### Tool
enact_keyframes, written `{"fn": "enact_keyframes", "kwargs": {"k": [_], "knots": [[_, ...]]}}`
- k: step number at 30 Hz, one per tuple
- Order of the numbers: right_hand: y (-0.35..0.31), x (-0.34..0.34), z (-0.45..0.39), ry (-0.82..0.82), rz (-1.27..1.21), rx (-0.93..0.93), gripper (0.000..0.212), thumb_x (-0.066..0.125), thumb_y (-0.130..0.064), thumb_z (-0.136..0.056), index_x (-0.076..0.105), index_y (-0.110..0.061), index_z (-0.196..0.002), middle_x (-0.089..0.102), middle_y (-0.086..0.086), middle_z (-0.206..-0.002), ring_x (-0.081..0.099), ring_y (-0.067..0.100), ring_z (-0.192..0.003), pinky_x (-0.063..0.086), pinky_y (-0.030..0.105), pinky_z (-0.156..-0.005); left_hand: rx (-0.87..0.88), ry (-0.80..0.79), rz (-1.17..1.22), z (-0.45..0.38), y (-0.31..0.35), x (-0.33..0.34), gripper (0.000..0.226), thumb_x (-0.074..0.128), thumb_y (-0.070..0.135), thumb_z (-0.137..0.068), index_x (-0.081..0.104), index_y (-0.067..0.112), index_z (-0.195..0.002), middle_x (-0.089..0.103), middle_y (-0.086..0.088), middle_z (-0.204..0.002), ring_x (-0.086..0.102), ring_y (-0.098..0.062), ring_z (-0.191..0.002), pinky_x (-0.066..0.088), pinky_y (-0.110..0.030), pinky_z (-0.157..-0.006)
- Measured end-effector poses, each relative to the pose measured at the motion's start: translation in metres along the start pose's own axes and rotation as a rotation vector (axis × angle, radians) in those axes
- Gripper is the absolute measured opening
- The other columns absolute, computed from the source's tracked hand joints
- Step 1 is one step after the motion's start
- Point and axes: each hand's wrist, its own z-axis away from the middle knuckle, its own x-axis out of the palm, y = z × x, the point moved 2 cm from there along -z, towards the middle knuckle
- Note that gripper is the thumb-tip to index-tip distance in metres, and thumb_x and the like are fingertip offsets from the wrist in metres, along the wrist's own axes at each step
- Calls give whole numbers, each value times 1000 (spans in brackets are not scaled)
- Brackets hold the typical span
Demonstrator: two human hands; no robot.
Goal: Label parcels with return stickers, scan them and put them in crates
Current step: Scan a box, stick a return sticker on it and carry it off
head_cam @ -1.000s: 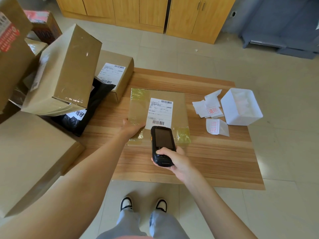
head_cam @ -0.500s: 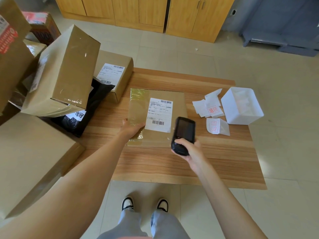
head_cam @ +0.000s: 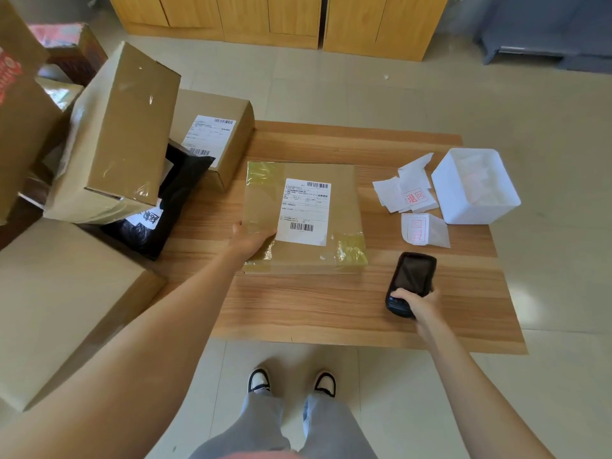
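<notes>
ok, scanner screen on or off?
Looks off: the scanner screen is dark and shows nothing, held in the right hand grip.

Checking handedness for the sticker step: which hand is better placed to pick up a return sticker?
Probably the right hand: the return stickers lie on its side of the table, though it must first release the scanner. The left hand holds the parcel.
</notes>
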Motion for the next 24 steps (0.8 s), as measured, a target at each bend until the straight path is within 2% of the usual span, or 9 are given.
{"fn": "enact_keyframes", "kwargs": {"k": [3,7,13,18,21,24], "knots": [[6,-4,-2,-13,13,-13,79,76,9,-69,35,-4,-135,56,13,-117,56,28,-102,46,36,-83,14,17,-27,2,-1,0,95,73,50,-77,18,17,-147,47,-7,-137,50,-28,-122,42,-38,-97],[14,-5,-6,-26,73,-40,90,76,10,-69,26,-7,-142,51,14,-128,52,30,-115,43,34,-87,16,31,-33,3,-2,0,96,73,51,-77,18,18,-148,44,-9,-141,46,-29,-126,40,-41,-103],[23,-5,-9,12,187,-91,88,75,12,-71,24,-2,-141,45,19,-134,46,32,-123,39,34,-94,11,30,-43,11,2,2,94,71,49,-80,17,16,-149,44,-9,-142,45,-30,-128,37,-40,-101],[22,-3,-14,91,386,-66,87,81,-3,-68,29,0,-137,42,21,-135,45,36,-122,41,43,-98,-3,43,-40,13,3,1,102,75,53,-74,16,15,-148,42,-11,-144,45,-32,-128,38,-46,-106],[19,-5,-16,105,488,-6,89,82,-12,-67,29,0,-137,39,22,-139,41,38,-126,41,49,-102,-9,110,-182,18,5,1,103,72,59,-74,16,15,-149,37,-16,-145,41,-37,-129,37,-51,-106],[8,-5,-8,102,478,-31,88,80,-10,-70,28,-5,-141,42,18,-138,42,37,-125,41,47,-101,87,195,-471,30,18,0,97,64,58,-80,15,13,-150,30,-20,-146,35,-40,-132,35,-53,-106]]}}
